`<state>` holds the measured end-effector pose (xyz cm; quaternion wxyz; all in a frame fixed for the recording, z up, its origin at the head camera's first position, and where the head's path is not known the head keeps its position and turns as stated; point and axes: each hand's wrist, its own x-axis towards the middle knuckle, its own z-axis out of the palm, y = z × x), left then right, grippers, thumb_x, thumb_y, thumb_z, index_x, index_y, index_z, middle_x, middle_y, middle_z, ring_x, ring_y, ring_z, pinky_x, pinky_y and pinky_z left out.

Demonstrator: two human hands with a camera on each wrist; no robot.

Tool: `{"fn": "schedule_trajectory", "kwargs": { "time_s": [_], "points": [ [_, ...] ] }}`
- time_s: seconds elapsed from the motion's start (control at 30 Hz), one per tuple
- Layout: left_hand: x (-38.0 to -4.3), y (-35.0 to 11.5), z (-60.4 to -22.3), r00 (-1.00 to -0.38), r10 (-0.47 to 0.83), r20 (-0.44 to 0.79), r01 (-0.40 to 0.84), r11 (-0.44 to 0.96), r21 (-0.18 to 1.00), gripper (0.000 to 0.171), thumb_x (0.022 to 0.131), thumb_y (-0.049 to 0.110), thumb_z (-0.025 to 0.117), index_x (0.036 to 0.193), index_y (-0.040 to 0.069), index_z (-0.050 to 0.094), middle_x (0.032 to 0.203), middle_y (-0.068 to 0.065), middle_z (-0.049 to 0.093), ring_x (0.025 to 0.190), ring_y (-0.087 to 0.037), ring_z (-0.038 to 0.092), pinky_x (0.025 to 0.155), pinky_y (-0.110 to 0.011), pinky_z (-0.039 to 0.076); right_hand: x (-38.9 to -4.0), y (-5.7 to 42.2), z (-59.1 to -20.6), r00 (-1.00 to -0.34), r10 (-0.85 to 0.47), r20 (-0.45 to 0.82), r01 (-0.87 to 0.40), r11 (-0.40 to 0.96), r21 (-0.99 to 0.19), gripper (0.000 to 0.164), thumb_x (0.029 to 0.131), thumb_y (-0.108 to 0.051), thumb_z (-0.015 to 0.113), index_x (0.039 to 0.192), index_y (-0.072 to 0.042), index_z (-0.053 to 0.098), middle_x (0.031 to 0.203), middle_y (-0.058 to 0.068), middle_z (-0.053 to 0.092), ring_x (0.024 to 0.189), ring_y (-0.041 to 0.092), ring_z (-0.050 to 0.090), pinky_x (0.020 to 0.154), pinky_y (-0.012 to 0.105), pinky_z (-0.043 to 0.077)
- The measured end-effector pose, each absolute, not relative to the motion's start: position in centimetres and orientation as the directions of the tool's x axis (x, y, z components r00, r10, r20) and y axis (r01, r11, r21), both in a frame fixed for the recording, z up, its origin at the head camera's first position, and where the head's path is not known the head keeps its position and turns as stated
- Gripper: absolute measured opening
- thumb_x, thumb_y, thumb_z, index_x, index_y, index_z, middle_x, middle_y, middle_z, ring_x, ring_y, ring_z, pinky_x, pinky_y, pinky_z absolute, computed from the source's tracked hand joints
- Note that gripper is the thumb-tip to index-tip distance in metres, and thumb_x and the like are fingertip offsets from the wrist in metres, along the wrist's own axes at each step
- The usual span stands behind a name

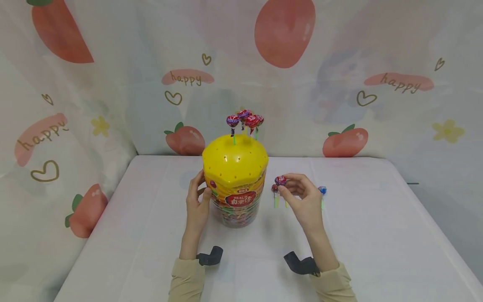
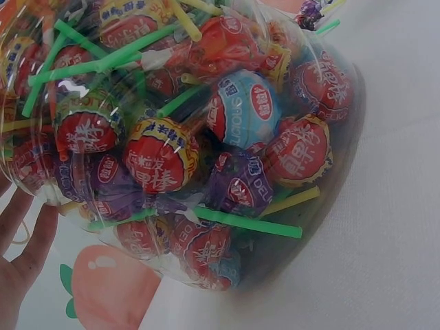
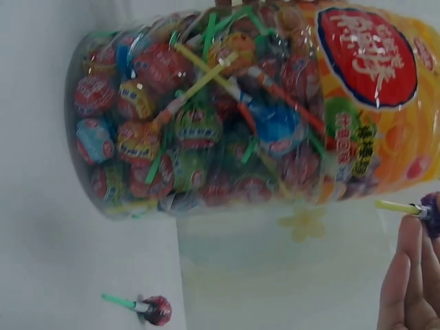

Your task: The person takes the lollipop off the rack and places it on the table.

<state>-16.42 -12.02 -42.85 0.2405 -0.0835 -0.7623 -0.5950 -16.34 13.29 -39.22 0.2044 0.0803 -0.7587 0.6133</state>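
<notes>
A clear plastic lollipop jar (image 1: 237, 209) with a yellow domed lid (image 1: 234, 161) stands upright on the table. Several wrapped lollipops (image 1: 232, 121) stick up from holes at the back of the lid. My left hand (image 1: 198, 205) holds the jar's left side, thumb toward the front and fingers farther round. Right of the jar, my right hand (image 1: 305, 201) pinches a red and purple lollipop (image 1: 280, 180) between thumb and fingers. Its yellow stick (image 3: 395, 206) shows in the right wrist view. Many colourful lollipops (image 2: 161, 155) fill the jar in the left wrist view.
On the white table (image 1: 362, 243) behind the right hand lies a dark red lollipop (image 3: 158, 311) with a green stick. A blue-wrapped lollipop (image 1: 322, 190) lies to the hand's right. A strawberry-patterned curtain (image 1: 241, 84) hangs behind the table.
</notes>
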Motion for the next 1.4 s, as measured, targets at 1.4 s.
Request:
{"fn": "schedule_trajectory", "kwargs": {
  "time_s": [1.4],
  "points": [
    [-16.5,-12.1,-43.0,-0.847,-0.148,0.511,0.465,0.259,0.847,0.055,0.099,0.034,0.049,0.143,0.001,0.04,0.133,-0.024,0.049,0.117,0.01,0.04,0.096,-0.012,0.038,-19.9,16.6,-46.5,-0.971,-0.128,-0.203,0.071,0.653,-0.754,0.028,0.083,-0.019,0.071,0.106,-0.003,0.066,0.087,0.008,0.066,0.081,0.018,0.057,0.072,0.027,0.045]
  ]
}}
